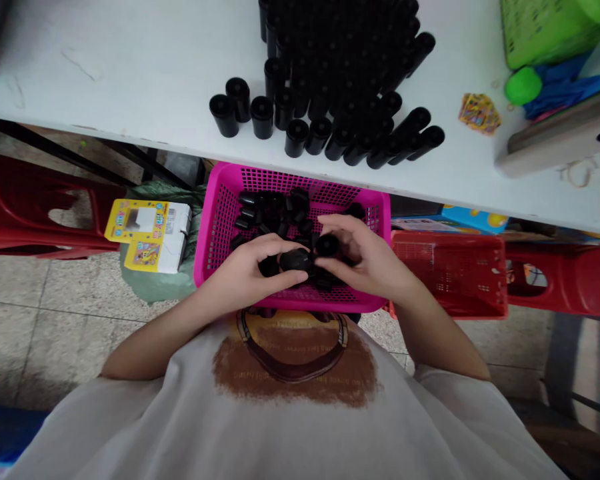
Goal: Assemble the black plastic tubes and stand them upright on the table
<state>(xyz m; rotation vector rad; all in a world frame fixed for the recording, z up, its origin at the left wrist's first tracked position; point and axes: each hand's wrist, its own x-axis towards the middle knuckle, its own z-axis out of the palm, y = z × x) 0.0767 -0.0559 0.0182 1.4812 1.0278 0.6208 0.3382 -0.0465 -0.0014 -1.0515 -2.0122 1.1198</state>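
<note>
Over a pink plastic basket (300,305) in my lap, my two hands meet close together. My left hand (260,267) pinches a short black plastic piece (295,260) between thumb and fingers. In my right hand (360,257) the thumb and fingers curl round a black cylinder (327,245), its round end facing up. The two pieces are near each other; whether they touch I cannot tell. Several loose black plastic parts (280,208) lie in the basket beneath. On the white table ahead, many black cylinders (297,137) stand upright in a tight cluster, some tilted at the right.
A white table (130,73) runs across the front. At its right are small yellow cards (480,113), a green ball (523,85), a green basket (555,30) and a metal cylinder (565,130). Red stools (45,207), a red crate (450,273) and a yellow-white carton (155,233) flank the pink basket.
</note>
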